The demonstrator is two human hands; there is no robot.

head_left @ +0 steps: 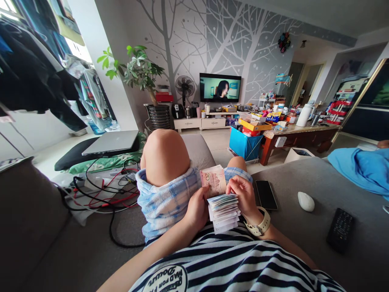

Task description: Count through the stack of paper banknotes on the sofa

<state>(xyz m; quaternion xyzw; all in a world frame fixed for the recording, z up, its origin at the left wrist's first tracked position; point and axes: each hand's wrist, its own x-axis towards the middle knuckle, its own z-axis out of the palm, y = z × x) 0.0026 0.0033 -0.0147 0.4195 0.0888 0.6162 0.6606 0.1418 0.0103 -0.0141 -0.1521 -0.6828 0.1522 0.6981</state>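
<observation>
Plainly, the loosest thing here is the paper money, held above the person's lap. Taking the fanned notes [224,215] as the middle of the dial, the left hand [196,211] sits at 9 o'clock, its thumb pressed on the lower corner of the 20 note [212,180], which lies toward 11. The right hand [245,196] is at about 1 to 2 o'clock, fingertips closed narrowly on the upper right edge of the fanned notes; how many notes it pinches, I cannot tell.

The likeliest trouble is slippage: the lower ends splay out unsupported toward 6 o'clock over the striped shirt [243,263], so a slack grip could shed several at once. Thin paper may also cling, so two notes could pass as one. Uneven edges could hide a smaller note behind a larger one.

A dropped note might slide into the folds of the blue checked garment [164,207] at 9 o'clock, or onto the grey sofa [285,239]. There, the phone [266,194] at 2 o'clock lies just beside the right hand, and a sideways swing of the wrist with the watch [259,226], at 4, could nudge it.
</observation>
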